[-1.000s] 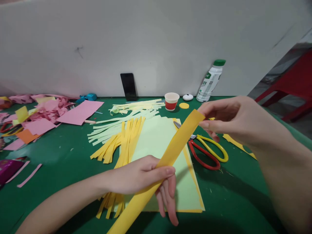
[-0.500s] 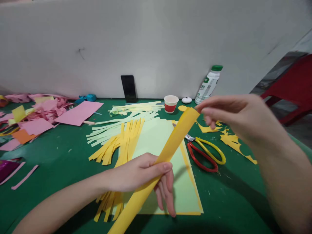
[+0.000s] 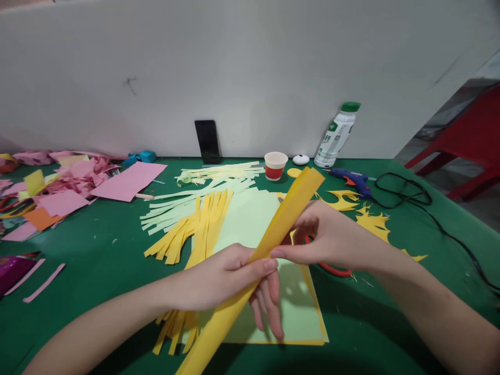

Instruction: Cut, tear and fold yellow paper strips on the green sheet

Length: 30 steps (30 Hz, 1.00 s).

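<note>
A long folded strip of yellow paper runs diagonally across the middle, its lower end leaving the bottom of the view. My left hand pinches it near its middle between thumb and fingers. My right hand is closed on the strip's right edge, its thumb tip touching beside my left thumb. Under my hands lie pale green sheets with yellow paper below them. Fringed yellow strips lie to their left. Scissors are mostly hidden behind my right hand, with a red handle loop showing.
Along the wall stand a phone, a paper cup and a leaning bottle. A blue glue gun with a black cord lies at right, near yellow scraps. Pink paper and scraps cover the left side.
My right hand has moved down and left from the strip's upper end to its middle, beside my left hand. The glue gun has come into sight. My left hand keeps its hold.
</note>
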### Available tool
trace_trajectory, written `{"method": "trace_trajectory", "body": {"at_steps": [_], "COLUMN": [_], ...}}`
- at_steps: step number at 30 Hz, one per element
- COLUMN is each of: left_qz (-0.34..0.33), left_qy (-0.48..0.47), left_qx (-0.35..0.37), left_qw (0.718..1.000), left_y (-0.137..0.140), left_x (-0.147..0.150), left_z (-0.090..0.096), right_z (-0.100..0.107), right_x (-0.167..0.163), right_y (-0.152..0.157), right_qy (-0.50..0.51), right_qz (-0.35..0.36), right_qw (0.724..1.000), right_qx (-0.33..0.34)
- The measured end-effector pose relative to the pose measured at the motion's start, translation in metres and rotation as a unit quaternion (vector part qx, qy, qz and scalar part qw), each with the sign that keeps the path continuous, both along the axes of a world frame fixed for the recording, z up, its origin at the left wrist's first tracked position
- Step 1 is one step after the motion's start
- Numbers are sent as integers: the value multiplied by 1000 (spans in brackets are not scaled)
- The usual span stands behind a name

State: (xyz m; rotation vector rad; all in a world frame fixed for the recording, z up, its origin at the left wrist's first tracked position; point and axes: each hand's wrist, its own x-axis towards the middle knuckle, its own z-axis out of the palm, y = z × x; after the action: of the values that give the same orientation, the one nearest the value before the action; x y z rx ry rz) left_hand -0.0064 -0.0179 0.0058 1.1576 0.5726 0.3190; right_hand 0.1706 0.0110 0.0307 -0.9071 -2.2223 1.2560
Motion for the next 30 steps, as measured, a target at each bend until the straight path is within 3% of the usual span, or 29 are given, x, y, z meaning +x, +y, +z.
{"method": "trace_trajectory", "body": {"at_steps": [6,10,17,30], "left_qz": [-15,2,26,-24], "left_qy": [42,32,12,13], "left_qx": [21,26,12,-36], "left_qw": [999,999,1000,999], "left_y": [-1,-2,-2,-3], "left_x": [1,2,2,3], "left_z": [2,2,3,2], "right_z": [-3,-4,-3,4], "right_x": [-2,-2,-5,23], "right_y": [-3,-4,-2,7], "right_qy": [-11,0,43,95], "right_qz": [2,-14,-78,-212], "right_qw": [998,998,994,964], "right_qx": [58,60,57,126]}}
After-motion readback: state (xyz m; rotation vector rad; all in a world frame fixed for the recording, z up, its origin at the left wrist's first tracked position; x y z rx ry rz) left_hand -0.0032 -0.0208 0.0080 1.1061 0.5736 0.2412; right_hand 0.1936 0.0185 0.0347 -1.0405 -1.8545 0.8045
